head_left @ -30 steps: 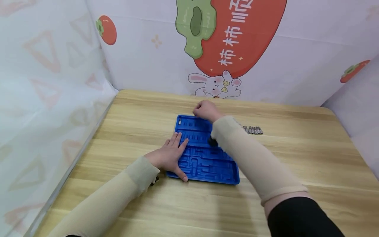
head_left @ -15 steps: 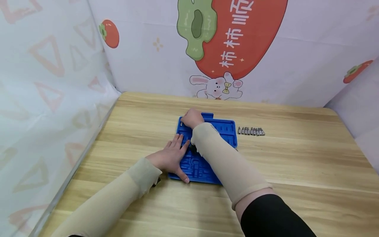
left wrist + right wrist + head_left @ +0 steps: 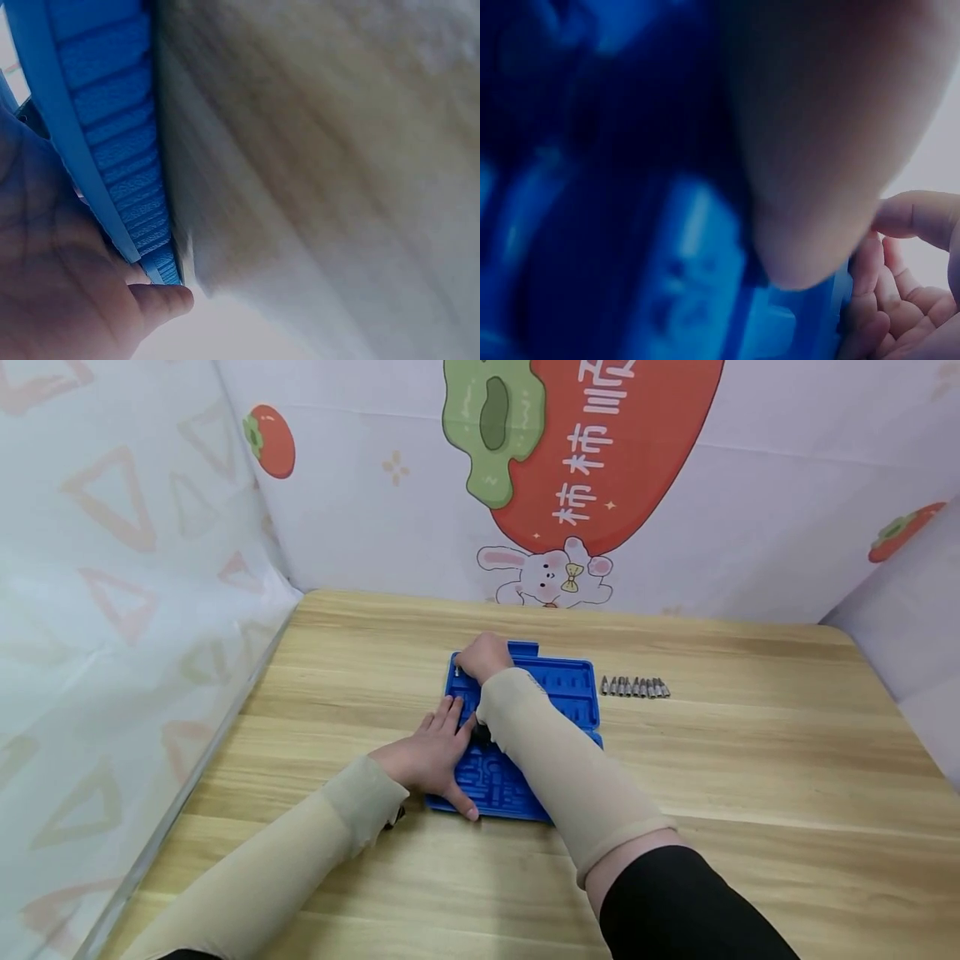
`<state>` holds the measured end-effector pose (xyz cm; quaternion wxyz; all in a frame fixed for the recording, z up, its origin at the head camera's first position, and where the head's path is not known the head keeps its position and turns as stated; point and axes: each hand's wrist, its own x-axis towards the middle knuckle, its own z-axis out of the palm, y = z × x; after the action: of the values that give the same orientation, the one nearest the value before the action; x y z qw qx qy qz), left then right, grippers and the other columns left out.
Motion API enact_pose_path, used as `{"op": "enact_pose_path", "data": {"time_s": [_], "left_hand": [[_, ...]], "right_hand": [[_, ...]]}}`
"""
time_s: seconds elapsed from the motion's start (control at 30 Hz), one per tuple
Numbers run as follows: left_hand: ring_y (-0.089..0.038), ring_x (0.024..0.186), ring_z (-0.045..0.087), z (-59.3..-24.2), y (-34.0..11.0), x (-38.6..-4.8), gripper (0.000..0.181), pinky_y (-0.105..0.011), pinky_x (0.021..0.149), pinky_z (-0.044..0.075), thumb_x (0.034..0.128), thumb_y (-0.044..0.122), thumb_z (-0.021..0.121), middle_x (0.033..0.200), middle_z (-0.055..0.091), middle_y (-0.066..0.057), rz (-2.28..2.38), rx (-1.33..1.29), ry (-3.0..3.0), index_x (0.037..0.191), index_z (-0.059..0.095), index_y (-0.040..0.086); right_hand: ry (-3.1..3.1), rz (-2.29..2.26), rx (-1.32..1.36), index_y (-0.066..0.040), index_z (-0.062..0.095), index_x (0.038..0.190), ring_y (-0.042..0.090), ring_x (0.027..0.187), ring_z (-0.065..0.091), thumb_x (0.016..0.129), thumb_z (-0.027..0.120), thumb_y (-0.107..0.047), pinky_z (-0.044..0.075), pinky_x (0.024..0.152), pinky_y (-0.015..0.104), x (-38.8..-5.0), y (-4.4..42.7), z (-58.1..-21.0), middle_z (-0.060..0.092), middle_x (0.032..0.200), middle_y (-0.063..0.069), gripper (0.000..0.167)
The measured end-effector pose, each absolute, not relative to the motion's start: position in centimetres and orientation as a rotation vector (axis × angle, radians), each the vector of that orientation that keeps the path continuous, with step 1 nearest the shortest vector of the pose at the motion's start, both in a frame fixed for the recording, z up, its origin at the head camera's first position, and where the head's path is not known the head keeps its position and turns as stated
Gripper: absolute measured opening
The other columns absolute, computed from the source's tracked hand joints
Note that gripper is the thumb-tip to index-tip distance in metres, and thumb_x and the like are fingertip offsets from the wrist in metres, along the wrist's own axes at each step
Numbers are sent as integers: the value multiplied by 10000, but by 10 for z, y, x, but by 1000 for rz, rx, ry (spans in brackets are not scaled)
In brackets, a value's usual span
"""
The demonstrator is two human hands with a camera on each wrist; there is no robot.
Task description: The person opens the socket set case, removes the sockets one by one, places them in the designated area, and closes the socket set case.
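A blue plastic tool case (image 3: 570, 681) with moulded slots lies open on the table. My left hand (image 3: 431, 756) rests spread over its left side, thumb at the front edge. In the left wrist view, the palm (image 3: 60, 255) lies against the case's ribbed side. My right hand (image 3: 485, 656) reaches over the case to the upper left corner, fingers curled in a pinch. Beneath its fingertips shows a small silver bit socket (image 3: 457, 671); its pinched end is mostly hidden. The right wrist view shows curled fingers (image 3: 896, 292) beside the case and a large blurred finger.
Several silver bit sockets (image 3: 634, 687) stand in a row right of the case on the wooden table (image 3: 750, 760). A blue latch flap (image 3: 523, 649) juts from the case's back edge. Printed cloth walls (image 3: 360, 527) enclose the back and sides.
My right hand has moved left and down from above the case's back edge to its upper left corner, then stayed there. The left hand keeps its place.
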<state>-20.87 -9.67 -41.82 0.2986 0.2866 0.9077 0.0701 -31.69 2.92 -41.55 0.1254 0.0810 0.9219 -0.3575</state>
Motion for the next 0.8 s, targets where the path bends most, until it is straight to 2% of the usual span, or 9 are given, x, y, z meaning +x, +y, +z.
{"op": "enact_pose_path", "data": {"time_s": [0.23,0.33,0.4,0.47,0.53,0.6,0.7,0.8], "left_hand": [[-369,1527,-227,-419,-100,-209,1451,-527,1240,5,687,742,829,1676,-183,-229,207,776,2404,1660,-8,66],[-371,1524,-232,-418,-102,-209,1455,-532,1239,10,687,738,831,1671,-193,-231,206,777,2406,1659,-25,75],[-373,1524,-231,-418,-102,-209,1456,-535,1239,13,687,742,828,1672,-192,-232,195,782,2408,1660,-30,82],[-376,1526,-225,-417,-100,-209,1453,-538,1239,19,690,751,819,1674,-185,-233,179,798,2410,1660,-32,82],[-378,1527,-223,-416,-99,-210,1450,-540,1239,22,695,756,812,1674,-181,-234,167,813,2409,1659,-34,80],[-383,1528,-218,-415,-97,-210,1445,-543,1238,26,698,755,811,1676,-172,-240,167,825,2409,1659,-23,71],[-381,1527,-220,-415,-97,-210,1444,-538,1239,25,699,755,811,1674,-174,-241,167,821,2409,1658,-18,65],[-377,1526,-223,-415,-99,-209,1445,-532,1240,19,694,747,820,1675,-177,-235,183,801,2410,1660,-11,66]], "right_hand": [[2659,-1057,256,-17,749,1046,241,906,643,982,712,-290,543,867,372,-319,28,-417,711,1102,133,283],[2631,-1067,201,8,738,1091,246,908,627,981,711,-282,536,865,378,-321,28,-415,699,1101,142,312],[2644,-1009,135,0,736,1023,235,844,607,985,702,-280,527,824,371,-321,28,-413,677,975,110,285],[2671,-929,82,-22,701,889,223,749,582,997,688,-285,513,765,361,-320,29,-411,614,811,71,285],[2702,-856,55,-74,635,752,192,658,555,1010,678,-296,496,711,336,-321,30,-412,530,674,18,343],[2704,-868,72,-112,556,669,177,606,519,1011,683,-286,467,673,320,-321,31,-414,460,605,-6,404],[2642,-1055,154,-134,544,683,161,637,502,987,724,-236,448,682,307,-323,33,-417,480,651,-17,368],[2542,-1260,209,-118,600,793,169,712,512,965,752,-197,453,717,308,-323,35,-419,541,774,6,243]]}}
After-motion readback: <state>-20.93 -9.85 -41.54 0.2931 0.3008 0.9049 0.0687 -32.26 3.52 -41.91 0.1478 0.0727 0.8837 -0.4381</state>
